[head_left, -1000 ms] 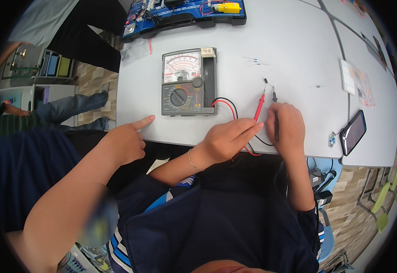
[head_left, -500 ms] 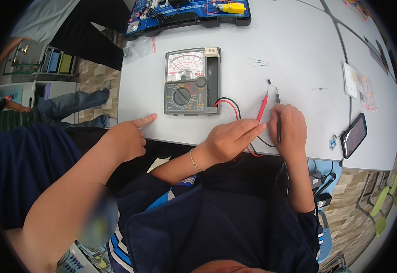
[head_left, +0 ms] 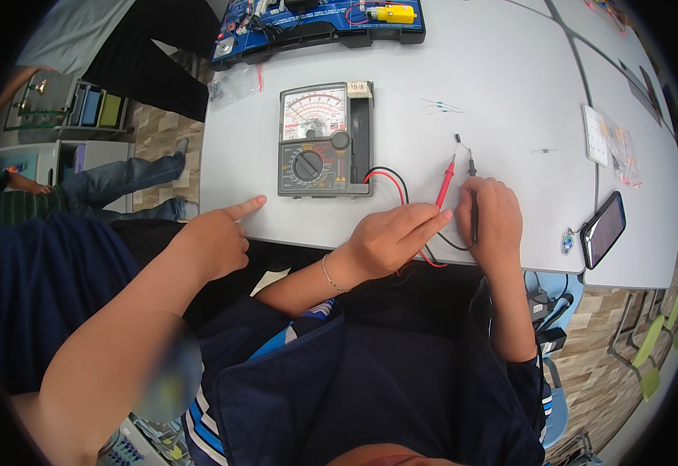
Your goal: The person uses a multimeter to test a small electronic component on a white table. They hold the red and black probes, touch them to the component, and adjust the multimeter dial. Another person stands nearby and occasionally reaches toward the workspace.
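"Nothing on the table (head_left: 517, 85) moved vs. half a second ago; view just slid a touch. Hands?"

"Left hand (head_left: 389, 237) pinches the red probe (head_left: 445, 186), thumb against fingers; right hand (head_left: 494, 217) curls round the black probe (head_left: 472, 167). Both gripping."

"Why like pens?"

"Probably fine aim: tips angle in at the leads of the black diode-like component (head_left: 458, 138). Contact looks likely, too small to confirm. Nearby analog multimeter (head_left: 325, 140) lies face up, likely for reading; a co-worker's hand (head_left: 216, 242) points near its lower left corner."

"And the component?"

"On the table, right of the multimeter, just nearer than the blue resistors (head_left: 441, 106). Tiny dark cylinder, thin bare wires, one slanting towards the black tip. Markings: can't tell."
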A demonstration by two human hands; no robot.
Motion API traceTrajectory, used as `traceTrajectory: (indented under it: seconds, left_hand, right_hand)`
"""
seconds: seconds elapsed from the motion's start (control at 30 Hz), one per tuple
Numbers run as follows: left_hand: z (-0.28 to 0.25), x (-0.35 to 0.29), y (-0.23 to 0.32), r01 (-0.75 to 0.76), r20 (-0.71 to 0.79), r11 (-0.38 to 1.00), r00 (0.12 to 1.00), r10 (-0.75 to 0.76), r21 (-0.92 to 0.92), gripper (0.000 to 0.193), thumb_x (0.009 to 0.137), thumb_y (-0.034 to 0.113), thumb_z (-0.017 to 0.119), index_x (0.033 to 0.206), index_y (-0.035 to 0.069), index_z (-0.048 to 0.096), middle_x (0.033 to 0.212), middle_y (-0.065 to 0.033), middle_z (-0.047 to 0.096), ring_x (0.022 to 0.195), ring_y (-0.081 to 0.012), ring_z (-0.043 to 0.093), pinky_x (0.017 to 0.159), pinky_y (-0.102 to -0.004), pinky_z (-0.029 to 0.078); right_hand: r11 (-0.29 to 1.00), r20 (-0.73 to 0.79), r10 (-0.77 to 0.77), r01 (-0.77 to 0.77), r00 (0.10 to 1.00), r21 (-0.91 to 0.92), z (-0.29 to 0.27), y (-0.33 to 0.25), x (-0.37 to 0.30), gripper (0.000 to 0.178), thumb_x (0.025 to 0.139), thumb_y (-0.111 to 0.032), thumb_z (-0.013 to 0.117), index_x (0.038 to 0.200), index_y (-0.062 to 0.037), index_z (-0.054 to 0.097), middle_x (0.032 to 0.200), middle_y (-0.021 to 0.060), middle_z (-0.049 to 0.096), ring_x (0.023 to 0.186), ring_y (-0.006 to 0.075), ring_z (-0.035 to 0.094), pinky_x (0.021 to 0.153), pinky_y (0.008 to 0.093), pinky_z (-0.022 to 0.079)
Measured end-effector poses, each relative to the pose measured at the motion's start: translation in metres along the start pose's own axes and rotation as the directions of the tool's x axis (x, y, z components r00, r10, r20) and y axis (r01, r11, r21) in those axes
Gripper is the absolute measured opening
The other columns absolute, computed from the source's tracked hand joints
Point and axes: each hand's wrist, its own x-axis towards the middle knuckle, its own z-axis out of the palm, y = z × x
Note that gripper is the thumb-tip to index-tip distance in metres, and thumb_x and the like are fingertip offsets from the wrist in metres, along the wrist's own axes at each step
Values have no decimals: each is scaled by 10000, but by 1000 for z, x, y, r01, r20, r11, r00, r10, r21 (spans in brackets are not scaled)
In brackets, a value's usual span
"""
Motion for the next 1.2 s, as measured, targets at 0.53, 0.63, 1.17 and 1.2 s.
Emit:
traceTrajectory:
  seconds: [0.53, 0.63, 1.17, 1.2]
  left_hand:
    - [-10, -6, -3, -35, -80, 997, 996, 29, -72, 391, 799, -14, 773, 1189, -40, 775, 1089, -121, 696, 857, -246, 740, 661, -317, 610]
    - [-11, -12, -2, -22, -161, 996, 987, 8, -83, 395, 775, -35, 821, 1168, -7, 800, 1104, -112, 689, 867, -247, 744, 688, -323, 624]
    - [-16, -14, -3, 100, -303, 989, 944, -128, -108, 344, 769, -15, 925, 1083, 84, 828, 1088, -68, 672, 885, -193, 739, 721, -283, 632]
    - [-17, -14, -3, 99, -298, 990, 946, -126, -104, 336, 777, 0, 932, 1081, 92, 823, 1094, -72, 666, 883, -196, 745, 712, -277, 633]
  right_hand:
    - [991, -139, 132, -131, 981, 19, -1, 5, 9, 258, 925, -72, 766, 1162, -55, 664, 1005, 120, 719, 935, 329, 685, 797, 408, 548]
    - [996, -172, 91, -88, 981, 28, 3, 2, 32, 279, 919, -79, 782, 1164, -55, 652, 1033, 115, 729, 960, 325, 693, 811, 407, 552]
    - [868, 71, 441, -445, 895, 219, 4, -1, 55, 151, 935, 12, 724, 1026, -50, 620, 814, 58, 648, 683, 129, 553, 659, 253, 471]
    - [843, 92, 474, -481, 876, 240, -1, -4, 56, 159, 926, 24, 721, 1025, -50, 621, 822, 50, 657, 704, 121, 558, 663, 252, 472]
